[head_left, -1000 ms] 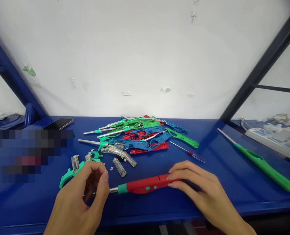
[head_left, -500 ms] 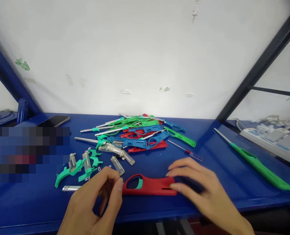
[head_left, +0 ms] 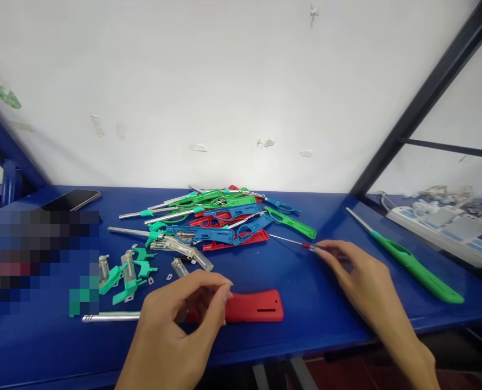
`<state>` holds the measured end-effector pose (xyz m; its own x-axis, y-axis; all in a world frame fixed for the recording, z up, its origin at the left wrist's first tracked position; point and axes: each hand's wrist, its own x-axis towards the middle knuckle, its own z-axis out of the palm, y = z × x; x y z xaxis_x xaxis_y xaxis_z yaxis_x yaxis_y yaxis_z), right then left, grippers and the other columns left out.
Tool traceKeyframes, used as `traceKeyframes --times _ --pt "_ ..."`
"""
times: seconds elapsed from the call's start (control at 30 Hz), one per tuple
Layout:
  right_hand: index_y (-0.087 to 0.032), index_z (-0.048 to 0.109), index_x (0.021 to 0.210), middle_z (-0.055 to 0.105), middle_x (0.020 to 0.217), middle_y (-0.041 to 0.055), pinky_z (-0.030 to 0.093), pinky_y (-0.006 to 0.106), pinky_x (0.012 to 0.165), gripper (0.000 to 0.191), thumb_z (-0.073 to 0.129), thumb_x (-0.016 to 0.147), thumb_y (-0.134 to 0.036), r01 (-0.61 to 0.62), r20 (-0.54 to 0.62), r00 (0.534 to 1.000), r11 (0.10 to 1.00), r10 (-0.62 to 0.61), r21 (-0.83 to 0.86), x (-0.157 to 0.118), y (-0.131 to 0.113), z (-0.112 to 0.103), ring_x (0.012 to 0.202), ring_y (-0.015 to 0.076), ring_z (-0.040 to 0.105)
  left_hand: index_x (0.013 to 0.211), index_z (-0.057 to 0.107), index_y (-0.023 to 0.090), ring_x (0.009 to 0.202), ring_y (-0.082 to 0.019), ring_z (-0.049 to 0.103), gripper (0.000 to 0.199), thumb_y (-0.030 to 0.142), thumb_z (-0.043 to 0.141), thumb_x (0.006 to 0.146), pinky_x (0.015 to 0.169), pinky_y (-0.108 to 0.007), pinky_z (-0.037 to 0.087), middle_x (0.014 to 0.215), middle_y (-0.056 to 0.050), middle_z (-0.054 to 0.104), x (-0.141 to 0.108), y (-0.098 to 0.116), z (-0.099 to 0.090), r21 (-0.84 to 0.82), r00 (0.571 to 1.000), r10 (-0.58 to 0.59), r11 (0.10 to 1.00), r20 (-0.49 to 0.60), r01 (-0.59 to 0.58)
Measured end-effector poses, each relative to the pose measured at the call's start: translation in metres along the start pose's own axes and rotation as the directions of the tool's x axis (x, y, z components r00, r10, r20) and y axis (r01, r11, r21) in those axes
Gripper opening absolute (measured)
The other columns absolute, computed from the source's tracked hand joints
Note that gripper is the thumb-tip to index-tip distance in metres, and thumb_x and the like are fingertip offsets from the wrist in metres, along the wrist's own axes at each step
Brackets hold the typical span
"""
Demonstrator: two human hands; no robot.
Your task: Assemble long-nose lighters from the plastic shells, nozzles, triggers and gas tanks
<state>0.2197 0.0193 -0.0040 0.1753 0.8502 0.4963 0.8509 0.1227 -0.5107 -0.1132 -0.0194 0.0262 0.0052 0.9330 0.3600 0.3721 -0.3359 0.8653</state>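
Note:
My left hand [head_left: 179,325] is over a red gas lighter [head_left: 255,307] lying along the table's near side. Its thumb and forefinger are pinched together; whatever they may hold is too small to make out. The hand hides the lighter's middle, while its metal tube [head_left: 110,317] sticks out to the left. Further right, my right hand [head_left: 358,276] closes its fingertips on the handle of a small screwdriver [head_left: 306,245], whose thin shaft points left toward the pile.
Behind lies a pile of blue, red and green lighter shells [head_left: 224,208] with metal tubes. Clear fuel tanks [head_left: 179,252] and teal plastic parts [head_left: 127,292] are at left. A whole green lighter [head_left: 419,265] and a white power strip [head_left: 439,233] are at right; a phone [head_left: 72,200] is back left.
My right hand has left the red lighter's end, moved right and away from me, and taken hold of the screwdriver. My left hand has shifted right over the lighter. The view has shifted slightly.

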Motion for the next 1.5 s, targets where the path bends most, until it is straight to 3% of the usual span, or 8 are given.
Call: traceKeyframes --times 0.17,0.33,0.53,0.67,0.73,0.93,1.23,1.5 --pt "-0.025 0.078 0.114 0.088 0.105 0.0082 0.066 0.036 0.078 0.045 0.058 0.108 -0.065 -0.100 -0.129 0.985 0.991 0.111 0.091 -0.003 0.002 -0.005 0.092 0.0291 0.086 0.090 0.083 0.031 0.057 -0.016 0.075 0.014 0.039 0.075 0.096 0.052 -0.020 0.060 0.069 0.005 0.077 0.004 -0.004 0.003 -0.040 0.999 -0.044 0.998 0.018 0.045" --pt "-0.028 0.084 0.107 0.088 0.106 0.0061 0.064 0.035 0.072 0.039 0.066 0.104 -0.063 -0.068 -0.049 0.996 0.995 0.072 0.076 -0.002 0.006 -0.003 0.089 0.0293 0.086 0.090 0.081 0.032 0.060 -0.015 0.073 0.014 0.040 0.075 0.099 0.055 -0.021 0.058 0.072 0.007 0.077 0.006 -0.008 -0.004 0.057 0.999 0.031 0.998 -0.027 -0.029" --pt "-0.028 0.083 0.114 0.085 0.118 0.0090 0.061 0.049 0.101 0.043 0.066 0.102 -0.065 0.106 -0.048 0.994 0.993 -0.103 0.052 -0.005 -0.014 -0.002 0.110 0.0340 0.079 0.099 0.083 0.033 0.065 -0.014 0.072 0.012 0.035 0.071 0.100 0.067 -0.025 0.060 0.086 0.007 0.083 0.019 -0.025 -0.011 0.303 0.972 0.231 0.931 -0.052 -0.205" --pt "-0.036 0.077 0.128 0.081 0.126 0.0030 0.063 0.038 0.103 0.026 0.068 0.109 -0.050 0.305 0.171 0.925 0.930 -0.341 0.206 -0.026 -0.056 0.002 0.118 0.0247 0.078 0.120 0.082 0.030 0.088 -0.019 0.083 0.026 0.029 0.060 0.106 0.080 -0.028 0.067 0.107 0.002 0.087 0.019 -0.032 -0.022 0.390 0.938 0.347 0.861 0.015 -0.326" --pt "-0.040 0.071 0.140 0.078 0.135 0.0014 0.063 0.039 0.105 0.040 0.079 0.102 -0.049 0.346 0.303 0.863 0.910 -0.405 0.229 -0.037 -0.075 0.008 0.124 0.0252 0.076 0.119 0.081 0.031 0.100 -0.022 0.084 0.025 0.034 0.059 0.109 0.088 -0.034 0.068 0.113 0.000 0.086 0.011 -0.033 -0.031 0.467 0.925 0.379 0.811 0.037 -0.351" --pt "-0.039 0.075 0.129 0.079 0.121 0.0006 0.064 0.043 0.099 0.028 0.082 0.101 -0.040 0.364 0.378 0.821 0.902 -0.428 0.232 -0.048 -0.091 0.021 0.110 0.0264 0.077 0.115 0.081 0.036 0.101 -0.022 0.083 0.027 0.050 0.058 0.113 0.085 -0.031 0.069 0.116 0.000 0.081 -0.010 -0.035 -0.056 0.583 0.880 0.436 0.672 0.188 -0.457" --pt "-0.041 0.069 0.128 0.079 0.118 -0.0046 0.062 0.032 0.098 0.022 0.074 0.107 -0.044 0.305 0.363 0.848 0.916 -0.386 0.262 -0.051 -0.081 0.022 0.108 0.0208 0.077 0.113 0.079 0.032 0.093 -0.019 0.082 0.031 0.046 0.051 0.117 0.082 -0.026 0.068 0.106 0.000 0.080 -0.015 -0.033 -0.053 0.563 0.870 0.456 0.676 0.188 -0.476" --pt "-0.045 0.073 0.138 0.080 0.115 -0.0042 0.062 0.025 0.094 0.029 0.070 0.110 -0.043 0.351 0.360 0.814 0.880 -0.455 0.320 -0.048 -0.082 0.021 0.105 0.0180 0.077 0.104 0.076 0.030 0.080 -0.012 0.076 0.029 0.015 0.052 0.111 0.072 -0.016 0.061 0.098 0.003 0.072 -0.015 -0.039 -0.047 0.429 0.886 0.415 0.776 0.204 -0.462"
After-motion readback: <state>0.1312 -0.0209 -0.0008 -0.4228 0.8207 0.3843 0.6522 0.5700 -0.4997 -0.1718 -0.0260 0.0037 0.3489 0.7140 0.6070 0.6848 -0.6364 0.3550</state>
